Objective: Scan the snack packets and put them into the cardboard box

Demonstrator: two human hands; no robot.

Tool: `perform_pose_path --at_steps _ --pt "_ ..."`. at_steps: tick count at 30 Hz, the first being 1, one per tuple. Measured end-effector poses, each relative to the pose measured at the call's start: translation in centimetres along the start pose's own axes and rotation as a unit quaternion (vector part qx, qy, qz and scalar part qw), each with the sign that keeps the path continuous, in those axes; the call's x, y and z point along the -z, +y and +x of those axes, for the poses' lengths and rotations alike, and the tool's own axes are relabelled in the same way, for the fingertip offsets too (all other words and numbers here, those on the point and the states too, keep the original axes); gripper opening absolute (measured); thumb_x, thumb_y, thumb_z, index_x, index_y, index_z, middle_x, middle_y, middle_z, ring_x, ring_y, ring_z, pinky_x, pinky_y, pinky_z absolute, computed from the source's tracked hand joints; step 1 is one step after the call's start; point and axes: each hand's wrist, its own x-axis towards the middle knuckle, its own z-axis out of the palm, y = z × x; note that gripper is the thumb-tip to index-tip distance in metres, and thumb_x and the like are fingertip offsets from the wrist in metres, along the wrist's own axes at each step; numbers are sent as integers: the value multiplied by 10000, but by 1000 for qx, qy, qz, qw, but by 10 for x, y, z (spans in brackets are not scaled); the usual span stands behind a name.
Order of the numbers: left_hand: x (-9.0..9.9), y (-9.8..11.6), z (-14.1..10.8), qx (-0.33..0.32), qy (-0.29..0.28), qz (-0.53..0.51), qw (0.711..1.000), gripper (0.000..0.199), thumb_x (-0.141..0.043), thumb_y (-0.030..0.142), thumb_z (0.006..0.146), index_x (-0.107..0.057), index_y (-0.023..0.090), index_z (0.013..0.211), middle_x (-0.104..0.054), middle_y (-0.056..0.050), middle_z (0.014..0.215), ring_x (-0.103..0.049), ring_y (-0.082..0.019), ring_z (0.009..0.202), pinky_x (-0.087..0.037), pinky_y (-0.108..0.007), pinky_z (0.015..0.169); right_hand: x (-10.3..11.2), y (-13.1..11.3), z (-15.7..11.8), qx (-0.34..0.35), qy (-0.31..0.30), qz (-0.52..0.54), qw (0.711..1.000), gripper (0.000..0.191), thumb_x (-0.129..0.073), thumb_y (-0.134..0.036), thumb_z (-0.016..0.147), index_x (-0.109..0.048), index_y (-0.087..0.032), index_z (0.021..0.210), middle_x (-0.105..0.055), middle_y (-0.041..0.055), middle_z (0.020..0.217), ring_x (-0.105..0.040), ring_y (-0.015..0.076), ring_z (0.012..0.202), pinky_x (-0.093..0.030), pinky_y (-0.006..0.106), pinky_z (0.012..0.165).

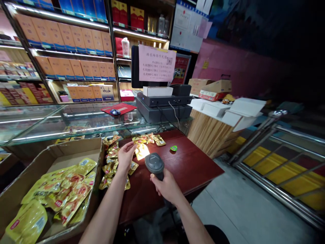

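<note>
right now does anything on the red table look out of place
Possibly the small green item: it lies alone on the red table, right of the gold packets, and differs from them in colour.

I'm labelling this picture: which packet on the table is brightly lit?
The packet by the left hand, just in front of the scanner; its surface glares, while the other packets on the table look far dimmer.

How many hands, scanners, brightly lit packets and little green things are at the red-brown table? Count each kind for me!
Hands: 2, left hand and right hand
Scanner: 1
Brightly lit packet: 1
Little green thing: 1
Total: 5
</note>
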Motion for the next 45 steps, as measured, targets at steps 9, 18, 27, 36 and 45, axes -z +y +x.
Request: perform_pose_path --at_steps 9,18,27,36,45 --pt "20 98 -47 -221 63 69 971 316 -861 381 698 -785 157 908 -806 -79 881 -771 -199 828 -621 -298 790 0 -14 13 -15 -9 -3 1000 359 -666 -532 776 -570 -200 876 -551 -78 448 -492 115 354 -382 221 399" --pt "162 229 -69 -354 274 203 871 362 -875 401 682 -768 158 928 -795 -62 893 -766 -198 844 -615 -302 784 -45 -31 12 28 -59 30 997 384 -682 -555 806 -573 -196 887 -548 -79 467 -490 108 367 -373 220 419" --pt "164 204 -71 -329 237 215 889 342 -852 419 717 -779 160 929 -795 -68 880 -758 -195 824 -606 -294 766 -63 -35 13 21 -95 30 995 382 -698 -546 777 -559 -208 886 -550 -83 476 -502 111 377 -385 223 412" --pt "60 87 -71 -218 -41 418 881 380 -673 235 884 -715 215 1261 -746 -126 1241 -717 -259 1142 -600 -358 921 -16 -14 9 -18 -2 25 1000 379 -684 -551 751 -573 -207 868 -542 -81 443 -484 116 349 -360 225 388" --pt "31 40 -30 -11 -72 808 584 393 -630 364 917 -676 86 1190 -694 -271 1216 -653 -408 1221 -467 -518 1039 26 10 -5 -42 42 27 998 334 -682 -509 799 -590 -206 904 -532 -93 438 -489 122 355 -384 216 388"
